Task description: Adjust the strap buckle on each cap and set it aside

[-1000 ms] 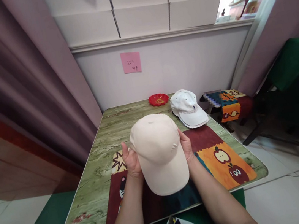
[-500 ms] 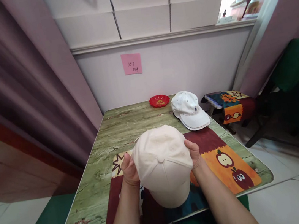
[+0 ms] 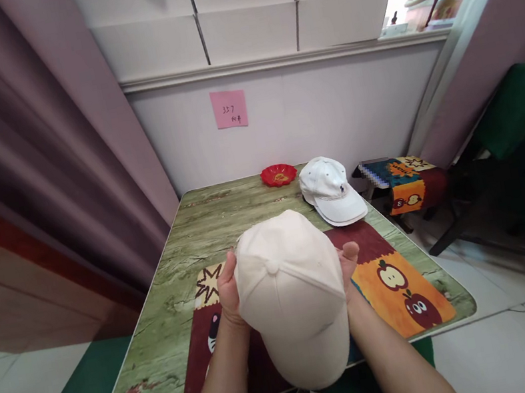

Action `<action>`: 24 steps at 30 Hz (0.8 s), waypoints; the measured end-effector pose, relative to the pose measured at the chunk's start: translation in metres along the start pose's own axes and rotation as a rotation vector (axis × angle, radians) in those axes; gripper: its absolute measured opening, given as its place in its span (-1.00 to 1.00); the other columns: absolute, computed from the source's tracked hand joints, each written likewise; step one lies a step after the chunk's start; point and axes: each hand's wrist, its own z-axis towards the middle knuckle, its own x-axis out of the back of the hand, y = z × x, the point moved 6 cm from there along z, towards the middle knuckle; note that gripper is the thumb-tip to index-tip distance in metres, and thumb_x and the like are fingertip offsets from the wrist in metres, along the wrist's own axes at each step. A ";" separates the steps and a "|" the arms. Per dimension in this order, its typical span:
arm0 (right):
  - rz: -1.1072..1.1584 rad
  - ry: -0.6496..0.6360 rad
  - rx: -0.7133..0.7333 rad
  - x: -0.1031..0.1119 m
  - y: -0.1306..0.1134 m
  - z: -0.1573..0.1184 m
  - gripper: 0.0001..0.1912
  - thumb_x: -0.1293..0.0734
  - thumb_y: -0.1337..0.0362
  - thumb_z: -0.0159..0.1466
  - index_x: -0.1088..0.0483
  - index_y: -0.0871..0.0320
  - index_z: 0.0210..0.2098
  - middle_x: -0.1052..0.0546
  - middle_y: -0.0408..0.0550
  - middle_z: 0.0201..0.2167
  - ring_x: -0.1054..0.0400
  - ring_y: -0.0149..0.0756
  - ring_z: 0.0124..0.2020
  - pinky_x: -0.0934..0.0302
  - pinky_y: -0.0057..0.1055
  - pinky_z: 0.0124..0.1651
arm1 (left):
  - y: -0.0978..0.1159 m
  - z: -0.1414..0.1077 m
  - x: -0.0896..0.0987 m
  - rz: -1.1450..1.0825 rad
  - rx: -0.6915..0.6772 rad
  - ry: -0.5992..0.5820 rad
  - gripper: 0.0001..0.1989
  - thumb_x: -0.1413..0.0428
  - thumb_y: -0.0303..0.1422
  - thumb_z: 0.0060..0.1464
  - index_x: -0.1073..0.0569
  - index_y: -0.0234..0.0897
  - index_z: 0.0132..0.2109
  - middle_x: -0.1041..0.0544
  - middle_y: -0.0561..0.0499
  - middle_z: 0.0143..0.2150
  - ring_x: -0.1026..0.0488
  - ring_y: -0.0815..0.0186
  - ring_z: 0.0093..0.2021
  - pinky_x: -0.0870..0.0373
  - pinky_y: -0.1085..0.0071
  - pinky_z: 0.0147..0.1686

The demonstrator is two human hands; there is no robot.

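A cream baseball cap (image 3: 288, 287) is held between both hands over the patterned mat (image 3: 374, 251), its crown up and its brim pointing toward me. My left hand (image 3: 229, 290) grips the cap's left side; the thumb shows and the other fingers are hidden by the cap. On the right side, my right hand (image 3: 348, 266) holds it too, thumb raised at the edge and fingers mostly out of sight. Beyond them, a white cap (image 3: 330, 191) with a small dark logo rests near the table's right edge.
The green wood-look table (image 3: 165, 335) carries a red scalloped dish (image 3: 278, 175) at its back. Behind stands a wall with a pink note (image 3: 229, 109). A low stool (image 3: 405, 185) with a patterned cover and a dark chair (image 3: 523, 177) are at the right.
The cream cap has come slightly closer and looks larger, its brim now lower in view past the mat's near edge. My right thumb has lifted away from the cap's side.
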 end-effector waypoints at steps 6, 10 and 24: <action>0.025 -0.092 -0.015 -0.022 -0.001 -0.003 -0.31 -0.16 -0.24 0.23 -0.47 0.21 0.00 -0.60 0.18 -0.03 -0.36 0.06 0.20 -0.08 0.18 0.27 | 0.008 0.003 0.014 -0.021 -0.082 0.096 -0.38 0.27 -0.07 0.34 -0.35 -0.27 0.31 -0.54 -0.17 0.15 -0.36 0.01 0.27 -0.14 0.06 0.31; 0.024 -0.003 -0.044 -0.006 0.006 0.001 -0.59 -0.28 0.02 0.18 -0.54 0.17 -0.15 -0.65 0.08 -0.16 -0.41 0.04 0.15 -0.16 0.08 0.27 | 0.010 0.003 0.012 -0.023 -0.074 0.075 -0.35 0.33 -0.04 0.34 -0.35 -0.26 0.32 -0.53 -0.19 0.16 -0.34 0.02 0.28 -0.12 0.05 0.31; 0.057 0.065 -0.055 0.010 0.006 0.015 -0.55 -0.21 0.04 0.28 -0.54 0.16 -0.04 -0.66 0.00 -0.14 -0.46 -0.08 0.11 -0.18 -0.03 0.28 | 0.003 0.017 0.030 -0.008 0.035 0.219 -0.45 0.23 -0.16 0.37 -0.41 -0.39 0.25 -0.64 -0.23 -0.03 -0.57 0.03 0.02 -0.32 0.09 0.20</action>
